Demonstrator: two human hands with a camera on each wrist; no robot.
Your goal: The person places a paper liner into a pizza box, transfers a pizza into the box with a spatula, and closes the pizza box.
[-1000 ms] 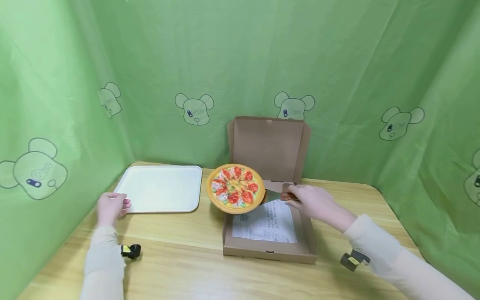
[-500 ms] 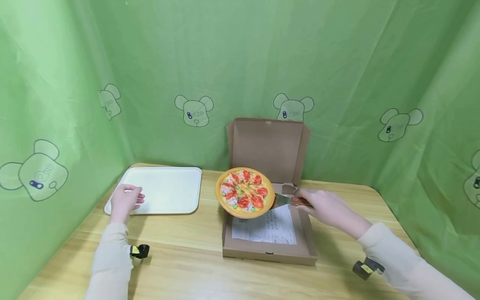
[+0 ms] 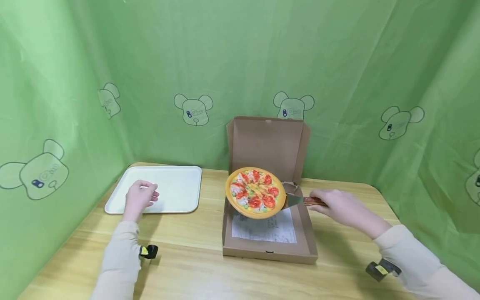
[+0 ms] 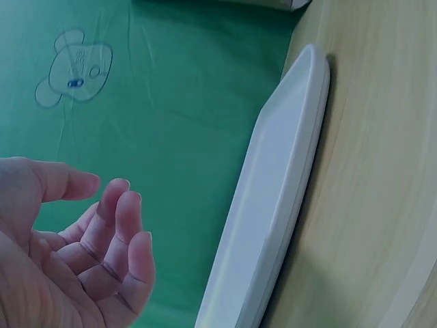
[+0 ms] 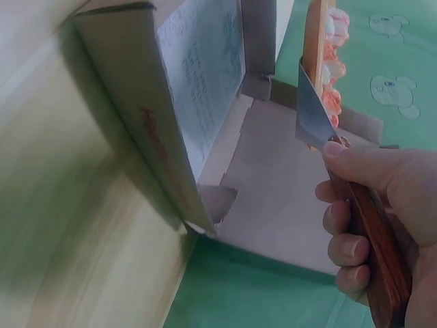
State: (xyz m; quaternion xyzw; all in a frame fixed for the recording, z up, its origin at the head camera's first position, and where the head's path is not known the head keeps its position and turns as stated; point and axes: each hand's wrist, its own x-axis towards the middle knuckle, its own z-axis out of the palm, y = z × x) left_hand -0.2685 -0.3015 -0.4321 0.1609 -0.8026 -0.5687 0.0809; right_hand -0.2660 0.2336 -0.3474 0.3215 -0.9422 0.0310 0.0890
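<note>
Right hand (image 3: 339, 205) has a solid grip on the wooden handle of a spatula (image 3: 295, 201), thumb up by the blade in the right wrist view. The pizza (image 3: 256, 193) is sitting on that blade, up in the air over the left part of the open box (image 3: 270, 255), red bits and green bits on top, yellow rim around it. Left hand (image 3: 139, 197) is free, fingers loosely bent, hanging above the tray (image 3: 180, 187) and not touching it, going by the left wrist view.

Box is near the back edge of the worktop (image 3: 187, 262), a bit right of middle, lid standing up at the rear, printed paper (image 3: 270, 228) lying in the base. White tray is over by the back left corner. Each of the 2 sleeves (image 3: 120, 250) has 1 small black gadget (image 3: 151, 251) at the wrist. Behind the back edge there's a green curtain (image 3: 240, 50) with bear heads on it.
</note>
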